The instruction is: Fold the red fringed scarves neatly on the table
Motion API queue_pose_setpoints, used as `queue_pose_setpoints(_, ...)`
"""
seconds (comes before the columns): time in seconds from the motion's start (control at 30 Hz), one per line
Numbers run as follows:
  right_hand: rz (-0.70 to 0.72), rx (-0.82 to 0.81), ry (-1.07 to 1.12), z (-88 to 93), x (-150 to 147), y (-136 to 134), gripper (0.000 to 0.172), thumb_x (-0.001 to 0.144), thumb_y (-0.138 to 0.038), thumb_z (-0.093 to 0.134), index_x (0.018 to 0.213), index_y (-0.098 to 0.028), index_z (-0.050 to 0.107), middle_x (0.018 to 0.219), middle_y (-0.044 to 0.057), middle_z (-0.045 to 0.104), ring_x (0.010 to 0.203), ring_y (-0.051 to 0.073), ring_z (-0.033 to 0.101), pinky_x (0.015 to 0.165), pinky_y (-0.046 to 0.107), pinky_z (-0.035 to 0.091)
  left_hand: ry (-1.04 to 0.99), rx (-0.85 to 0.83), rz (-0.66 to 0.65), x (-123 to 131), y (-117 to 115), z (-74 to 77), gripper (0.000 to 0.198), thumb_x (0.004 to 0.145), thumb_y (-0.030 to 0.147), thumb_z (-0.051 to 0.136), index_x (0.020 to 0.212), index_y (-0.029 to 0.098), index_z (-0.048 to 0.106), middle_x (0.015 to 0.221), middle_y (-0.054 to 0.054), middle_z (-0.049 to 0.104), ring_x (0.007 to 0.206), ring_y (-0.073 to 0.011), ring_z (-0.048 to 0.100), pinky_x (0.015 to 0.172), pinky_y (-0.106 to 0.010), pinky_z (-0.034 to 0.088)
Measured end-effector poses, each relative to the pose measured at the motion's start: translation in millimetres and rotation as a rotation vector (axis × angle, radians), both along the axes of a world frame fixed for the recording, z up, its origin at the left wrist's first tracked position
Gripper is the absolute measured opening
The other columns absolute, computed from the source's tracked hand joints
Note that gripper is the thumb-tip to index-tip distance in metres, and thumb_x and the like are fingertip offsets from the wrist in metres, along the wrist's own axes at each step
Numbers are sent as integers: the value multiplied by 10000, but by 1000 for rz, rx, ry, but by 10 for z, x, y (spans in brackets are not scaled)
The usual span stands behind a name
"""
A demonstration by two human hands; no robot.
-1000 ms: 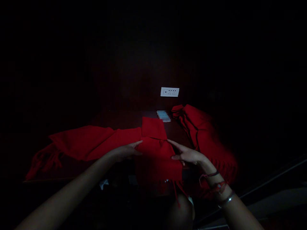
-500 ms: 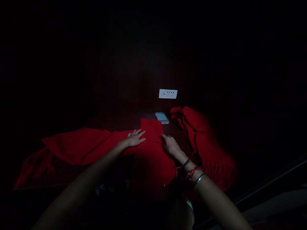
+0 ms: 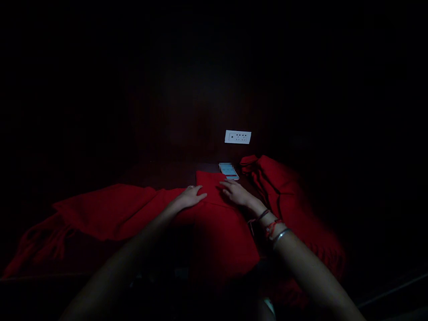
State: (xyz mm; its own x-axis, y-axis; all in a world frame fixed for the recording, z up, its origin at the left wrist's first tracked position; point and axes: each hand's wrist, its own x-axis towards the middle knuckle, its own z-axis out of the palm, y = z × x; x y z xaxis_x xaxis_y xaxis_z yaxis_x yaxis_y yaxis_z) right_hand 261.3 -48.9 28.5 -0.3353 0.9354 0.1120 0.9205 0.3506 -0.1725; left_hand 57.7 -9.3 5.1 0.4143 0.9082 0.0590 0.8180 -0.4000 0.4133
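Note:
A red cloth (image 3: pixel 220 236), partly folded over itself, lies in front of me. To the left stretches a red scarf end (image 3: pixel 103 209) with long fringe tassels; whether it joins the middle cloth cannot be told. My left hand (image 3: pixel 190 196) rests on the red fabric at the left side of the fold, thumb apart from the fingers. Against the right side of the folded part lies my right hand (image 3: pixel 234 191), its fingers stretched out over the cloth. Neither hand grips anything visible.
Another fringed red cloth (image 3: pixel 284 187) is heaped on the right. A phone (image 3: pixel 229 171) with a lit screen lies behind the fold. On the dark wall sits a white power socket (image 3: pixel 237 137). Surroundings are very dark.
My right hand has let go of the cloth's edge, and its fingers now stretch forward over the fold. My left hand's fingers are less spread. The view has shifted slightly.

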Motion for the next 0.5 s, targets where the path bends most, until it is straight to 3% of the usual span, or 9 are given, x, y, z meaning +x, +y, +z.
queue_pose_setpoints(0.07,-106,38,38,-48,-72,177,477,825,-266,292,1273,-101,281,1309,121,285,1205,177,227,972,294,201,-113,-14,162,50,115,61,571,763,473,364,1193,98,382,1166,-162,471,1048,-244,454,846,-301,338)
queue_pose_setpoints(0.13,-216,-34,28,-158,-147,283,524,830,-329,284,1296,-98,220,1339,151,203,1223,219,177,966,339,197,-189,-47,294,82,240,68,609,718,424,471,1207,84,344,1100,-157,522,974,-240,504,784,-290,378)
queue_pose_setpoints(0.2,-295,-122,-3,-263,-203,313,572,825,-431,247,1311,-137,178,1364,150,111,1235,268,105,959,406,174,-255,-67,288,102,326,37,581,701,307,515,1215,102,335,985,-110,586,869,-201,550,729,-260,400)
queue_pose_setpoints(0.3,-406,-180,-51,-311,-244,276,669,789,-557,172,1317,-147,155,1378,139,-8,1231,325,18,940,496,126,-320,55,180,137,369,1,354,753,192,410,1097,168,489,854,-39,608,788,-148,555,716,-231,402)
queue_pose_setpoints(0.4,-314,-99,-116,-277,-261,233,727,766,-600,122,1321,-130,129,1378,95,-90,1227,310,-89,945,513,60,-213,178,200,175,372,-5,307,761,137,355,945,159,599,944,-60,573,912,-160,507,809,-232,365)
queue_pose_setpoints(0.5,-160,-149,-134,-288,-281,220,719,753,-622,95,1328,-192,63,1386,60,-58,1239,265,-77,968,461,47,-92,121,244,179,377,-42,280,728,129,402,909,105,614,986,-98,549,990,-194,466,870,-252,331)
